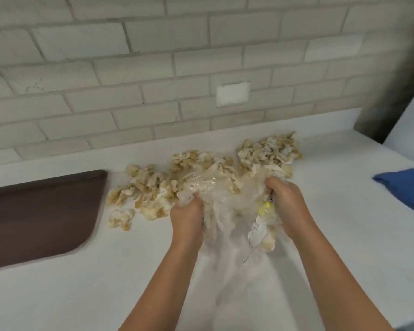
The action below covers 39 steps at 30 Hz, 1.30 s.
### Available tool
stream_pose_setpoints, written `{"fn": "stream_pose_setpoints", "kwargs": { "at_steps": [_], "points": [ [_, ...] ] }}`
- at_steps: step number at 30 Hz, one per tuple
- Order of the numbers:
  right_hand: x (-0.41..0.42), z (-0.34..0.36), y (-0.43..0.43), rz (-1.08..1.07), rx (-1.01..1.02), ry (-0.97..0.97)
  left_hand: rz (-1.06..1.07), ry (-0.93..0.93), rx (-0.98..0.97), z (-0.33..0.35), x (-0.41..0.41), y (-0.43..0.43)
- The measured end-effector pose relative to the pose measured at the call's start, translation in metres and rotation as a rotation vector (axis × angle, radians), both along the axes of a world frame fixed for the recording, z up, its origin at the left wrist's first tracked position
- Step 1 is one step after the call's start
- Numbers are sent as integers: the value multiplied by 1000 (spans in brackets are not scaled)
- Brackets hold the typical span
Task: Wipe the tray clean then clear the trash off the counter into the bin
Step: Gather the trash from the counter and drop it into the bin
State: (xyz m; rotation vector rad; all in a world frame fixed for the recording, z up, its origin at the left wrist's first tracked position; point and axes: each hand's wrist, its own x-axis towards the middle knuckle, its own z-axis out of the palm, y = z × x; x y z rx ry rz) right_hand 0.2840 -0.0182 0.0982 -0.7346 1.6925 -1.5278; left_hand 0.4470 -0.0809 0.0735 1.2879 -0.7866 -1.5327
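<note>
Pale painted brick wall (129,68) is running along the back, with a blank white cover plate (233,94) set in it, and a white worktop (105,283) is sitting below. I'm leaning over it with both arms out. My left hand (188,211) is curling its fingers into the left side of a crumpled clear plastic bag (225,204), and my right hand (287,199) is gripping the right side the same way, so both are full of plastic. A white label (257,231) is hanging off the bag near my right wrist.

The trash, a big scatter of beige ragged scraps (148,187), is lying on the worktop behind and left of the bag, touching it. Some bits are looking like they're inside the plastic, but it's too blurry to say. The brown tray (38,216) is lying flat at the left, just beside the scraps. A blue cloth (409,187) is sitting well off to the right.
</note>
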Motion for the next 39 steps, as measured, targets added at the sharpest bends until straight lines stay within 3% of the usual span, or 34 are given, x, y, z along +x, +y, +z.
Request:
{"fn": "stream_pose_setpoints", "kwargs": {
  "at_steps": [8, 16, 24, 26, 28, 31, 34, 39],
  "points": [
    [-139, 0, 160, -258, -148, -139, -348, -19, -42, -5, -185, 144],
    [-283, -47, 317, -669, -167, -131, -679, -23, 80, -52, -353, 306],
    [-366, -124, 384, -936, -84, -185, -961, -213, 106, -122, -461, 366],
    [-383, -153, 389, -989, -17, -171, -1036, -155, 149, -152, -477, 370],
    [-401, -188, 393, -1016, 57, -155, -1137, -59, 244, -188, -494, 370],
    [-423, -250, 395, -1000, 114, -180, -1257, -182, 229, -248, -523, 376],
    [-442, -316, 395, -930, 153, -267, -1240, -276, 156, -310, -546, 381],
    [-470, -443, 405, -766, 232, -331, -1184, -152, 104, -424, -566, 387]
  ]
}}
